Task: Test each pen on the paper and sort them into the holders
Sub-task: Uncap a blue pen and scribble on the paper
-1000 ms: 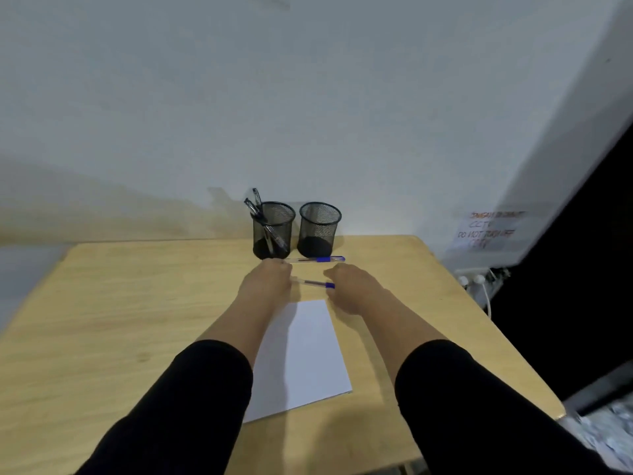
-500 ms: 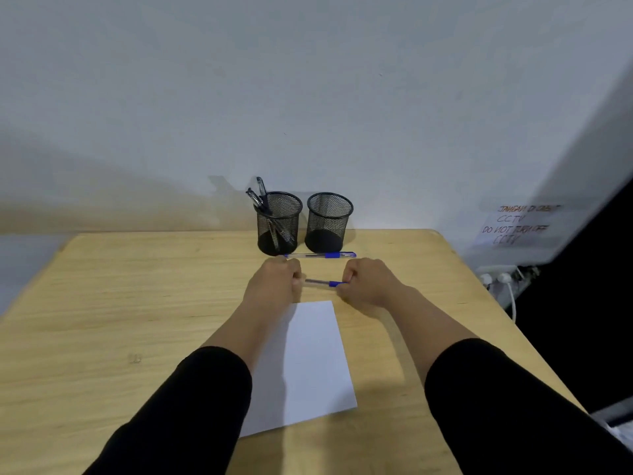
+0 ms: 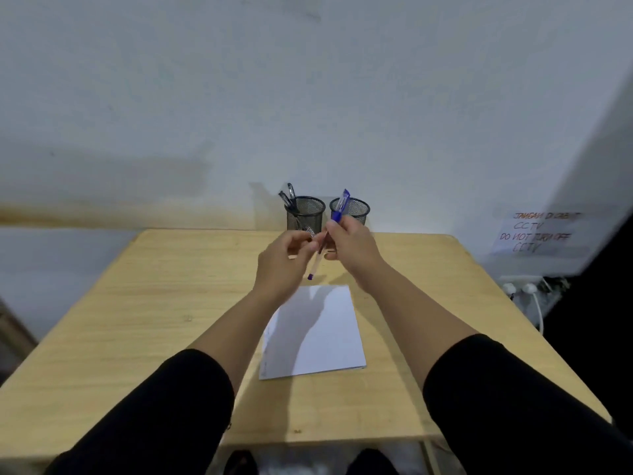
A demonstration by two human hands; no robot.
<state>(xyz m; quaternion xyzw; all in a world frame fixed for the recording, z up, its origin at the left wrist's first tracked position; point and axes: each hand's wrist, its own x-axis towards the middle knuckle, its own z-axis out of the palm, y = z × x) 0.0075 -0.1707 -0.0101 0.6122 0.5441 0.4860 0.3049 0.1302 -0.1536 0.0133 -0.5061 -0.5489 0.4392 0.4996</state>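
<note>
Both my hands are raised above the wooden table (image 3: 144, 303) and hold one blue pen (image 3: 315, 265) between them. It slants from its blue cap, up by the holders, down to a blue end plug over the table. My right hand (image 3: 354, 250) pinches the capped end. My left hand (image 3: 282, 265) pinches the clear barrel. A white paper sheet (image 3: 322, 337) lies flat below the hands. Two black mesh holders stand at the table's far edge: the left holder (image 3: 306, 214) has dark pens in it, and the right holder (image 3: 358, 209) looks empty.
A white wall rises directly behind the holders. On the right, a handwritten notice (image 3: 536, 233) hangs above a power strip with white plugs (image 3: 519, 287) and a cable. The table's near edge runs just in front of my sleeves.
The pen was lifted off the table from in front of the holders and tilted from level to steep. Both hands rose with it. The second pen on the table is hidden behind my hands.
</note>
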